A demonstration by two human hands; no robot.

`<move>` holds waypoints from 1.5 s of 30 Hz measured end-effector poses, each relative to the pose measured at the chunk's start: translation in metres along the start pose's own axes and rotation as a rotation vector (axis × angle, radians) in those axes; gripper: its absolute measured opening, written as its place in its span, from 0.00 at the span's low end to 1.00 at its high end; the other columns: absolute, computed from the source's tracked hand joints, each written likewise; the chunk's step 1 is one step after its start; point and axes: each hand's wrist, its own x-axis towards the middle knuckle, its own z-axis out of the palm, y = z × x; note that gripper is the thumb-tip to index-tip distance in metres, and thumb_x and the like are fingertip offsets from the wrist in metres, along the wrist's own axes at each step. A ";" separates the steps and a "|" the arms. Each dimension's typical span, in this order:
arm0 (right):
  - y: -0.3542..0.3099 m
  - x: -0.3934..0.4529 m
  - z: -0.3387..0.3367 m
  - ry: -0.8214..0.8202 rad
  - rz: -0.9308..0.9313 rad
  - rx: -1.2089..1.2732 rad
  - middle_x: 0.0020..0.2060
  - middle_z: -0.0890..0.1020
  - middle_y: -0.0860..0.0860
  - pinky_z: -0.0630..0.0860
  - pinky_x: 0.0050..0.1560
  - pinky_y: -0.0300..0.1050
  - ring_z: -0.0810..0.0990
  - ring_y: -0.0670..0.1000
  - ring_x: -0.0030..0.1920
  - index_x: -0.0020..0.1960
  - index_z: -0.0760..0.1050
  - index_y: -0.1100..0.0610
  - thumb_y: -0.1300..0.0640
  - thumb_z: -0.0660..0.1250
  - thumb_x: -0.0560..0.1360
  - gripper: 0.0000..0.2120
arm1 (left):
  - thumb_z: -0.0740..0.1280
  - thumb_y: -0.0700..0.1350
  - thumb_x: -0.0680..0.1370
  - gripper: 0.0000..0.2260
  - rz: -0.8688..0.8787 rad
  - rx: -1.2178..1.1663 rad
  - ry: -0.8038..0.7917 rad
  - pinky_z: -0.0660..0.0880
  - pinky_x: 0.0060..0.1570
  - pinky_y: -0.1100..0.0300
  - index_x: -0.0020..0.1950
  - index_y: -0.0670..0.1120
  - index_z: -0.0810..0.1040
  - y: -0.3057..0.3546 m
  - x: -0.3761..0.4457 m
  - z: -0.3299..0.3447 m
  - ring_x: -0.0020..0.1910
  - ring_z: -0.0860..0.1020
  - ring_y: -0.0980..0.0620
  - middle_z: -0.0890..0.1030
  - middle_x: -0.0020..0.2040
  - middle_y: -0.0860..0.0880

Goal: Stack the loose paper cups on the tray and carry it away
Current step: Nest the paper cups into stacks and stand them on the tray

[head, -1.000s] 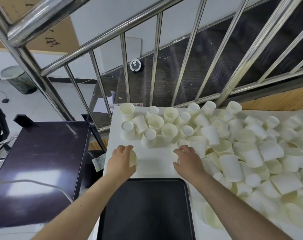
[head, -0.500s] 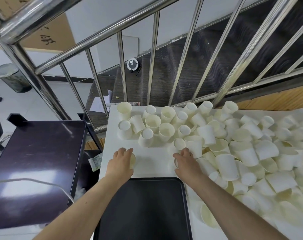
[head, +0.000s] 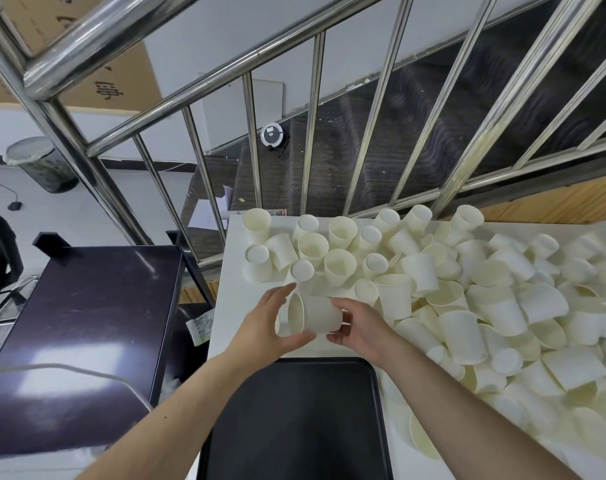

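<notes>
Just beyond the far edge of the empty black tray [head: 294, 427], both hands meet over the white table [head: 230, 306]. My right hand [head: 362, 329] grips a white paper cup [head: 322, 318] lying on its side, mouth pointing left. My left hand [head: 261, 327] curls round a second cup [head: 278, 328], mostly hidden behind its fingers and the first cup's rim. The two cups touch or nearly touch; whether one sits inside the other is unclear. Several loose paper cups [head: 468, 306], upright, upturned and tipped, cover the table's far and right parts.
A steel stair railing [head: 204, 188] rises close behind the table's far edge. A dark glossy side table [head: 87, 323] stands at the left with a white cable [head: 69, 370] across it. A bin [head: 38, 164] stands on the floor far left.
Each hand was pressing down on a cup on the table. Both have now lifted their cups and swung them inward until they meet in the middle.
</notes>
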 end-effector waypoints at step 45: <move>0.041 0.002 0.021 -0.101 -0.596 -1.552 0.68 0.60 0.47 0.73 0.61 0.46 0.61 0.50 0.68 0.75 0.58 0.47 0.53 0.66 0.72 0.34 | 0.70 0.53 0.71 0.35 -0.111 0.428 -0.217 0.71 0.53 0.62 0.74 0.55 0.59 -0.032 -0.044 -0.040 0.61 0.70 0.52 0.64 0.67 0.55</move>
